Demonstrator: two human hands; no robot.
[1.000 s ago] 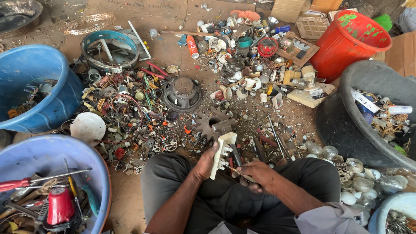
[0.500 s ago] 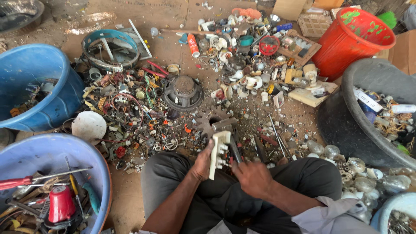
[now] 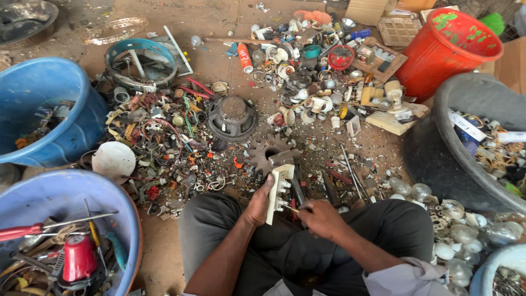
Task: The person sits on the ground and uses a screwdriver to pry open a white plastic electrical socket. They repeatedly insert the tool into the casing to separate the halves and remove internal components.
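**Head view: a cream switch plate held over my lap**

Head camera looks down over my crossed legs on the floor. Nearest, at my left, a blue basin (image 3: 129, 219) holds a red-handled screwdriver (image 3: 22, 231), a red motor-like part (image 3: 79, 257) and loose tools. At my right, glass bulbs (image 3: 455, 230) lie heaped on the floor beside a pale tub rim (image 3: 496, 263).

The cream switch plate (image 3: 278, 192) stands on edge above my knees, long axis running away from me and tilted slightly right, its terminals facing my right side. My left hand (image 3: 257, 204) is closed around its lower end, thumb up the side. My right hand (image 3: 320, 216) is clenched on a thin tool (image 3: 293, 209) whose tip touches the plate's terminals.

Farther out, a black speaker cone (image 3: 233, 116) sits amid wires and small scrap. A second blue tub (image 3: 66, 137) at the left holds a few bits; a black basin (image 3: 433, 164) at the right holds metal fittings and packets. Beyond it stands a red bucket (image 3: 438, 55), contents unseen.
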